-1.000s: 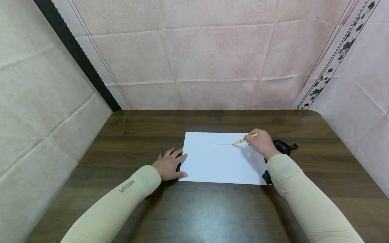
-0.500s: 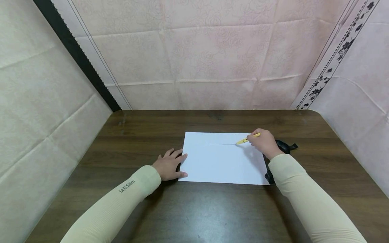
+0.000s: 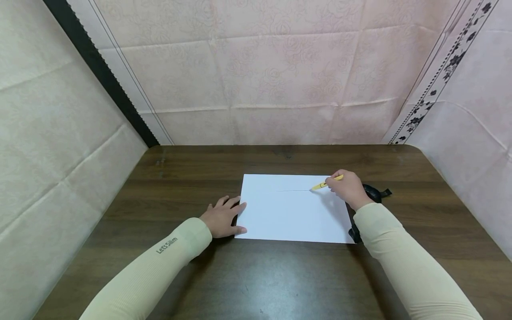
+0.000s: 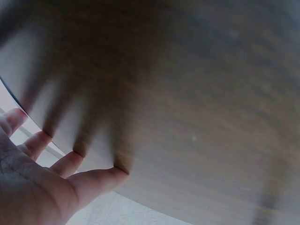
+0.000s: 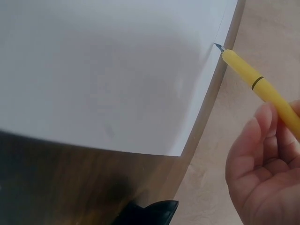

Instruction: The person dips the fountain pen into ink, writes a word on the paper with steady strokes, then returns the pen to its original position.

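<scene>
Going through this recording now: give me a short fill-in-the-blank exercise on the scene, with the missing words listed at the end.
1. The right hand holds a pen whose barrel is colored ____.
2. In the head view, the mark across the upper part of the white paper is a thin straight ____.
3. The left hand rests at the paper's ____ edge.

Missing words: yellow; line; left.

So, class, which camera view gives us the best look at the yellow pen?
The right wrist view: the yellow pen is large there, its dark nib and black band clear. The head view shows it small, partly covered by the right hand. The left wrist view doesn't show it.
</scene>
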A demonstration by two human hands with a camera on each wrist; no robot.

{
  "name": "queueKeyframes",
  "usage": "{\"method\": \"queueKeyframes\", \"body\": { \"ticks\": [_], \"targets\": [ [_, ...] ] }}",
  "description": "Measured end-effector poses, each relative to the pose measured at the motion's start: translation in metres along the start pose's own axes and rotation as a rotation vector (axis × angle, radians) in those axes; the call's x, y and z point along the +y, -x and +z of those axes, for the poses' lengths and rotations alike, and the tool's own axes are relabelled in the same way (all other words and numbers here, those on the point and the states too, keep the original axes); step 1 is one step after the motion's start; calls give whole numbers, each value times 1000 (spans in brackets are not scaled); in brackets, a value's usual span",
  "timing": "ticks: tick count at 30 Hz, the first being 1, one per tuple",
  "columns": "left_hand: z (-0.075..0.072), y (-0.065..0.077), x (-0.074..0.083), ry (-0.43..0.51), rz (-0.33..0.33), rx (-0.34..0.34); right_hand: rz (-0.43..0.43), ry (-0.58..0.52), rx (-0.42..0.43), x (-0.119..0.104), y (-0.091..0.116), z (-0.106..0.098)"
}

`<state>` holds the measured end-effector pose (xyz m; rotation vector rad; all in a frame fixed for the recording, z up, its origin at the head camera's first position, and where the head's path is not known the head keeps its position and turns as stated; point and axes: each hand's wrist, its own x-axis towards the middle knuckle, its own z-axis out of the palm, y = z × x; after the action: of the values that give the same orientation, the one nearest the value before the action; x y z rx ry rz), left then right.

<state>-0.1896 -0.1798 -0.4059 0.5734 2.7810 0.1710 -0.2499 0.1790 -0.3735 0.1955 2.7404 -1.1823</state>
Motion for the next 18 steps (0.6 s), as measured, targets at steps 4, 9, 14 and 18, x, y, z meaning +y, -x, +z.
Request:
{"method": "queueKeyframes", "body": {
  "ticks": [4, 9, 14, 18],
  "targets": [
    [0, 0, 0, 5, 0, -2, -10, -35, 9, -2, 0, 1],
    [0, -1, -1, -2, 1, 2, -23, -99, 18, -6, -2, 5],
    [0, -1, -1, 1, 4, 3, -11, -108, 19, -9, -5, 9],
    [-1, -1, 0, 1, -2, 0, -6, -137, 17, -12, -7, 13]
  ]
}}
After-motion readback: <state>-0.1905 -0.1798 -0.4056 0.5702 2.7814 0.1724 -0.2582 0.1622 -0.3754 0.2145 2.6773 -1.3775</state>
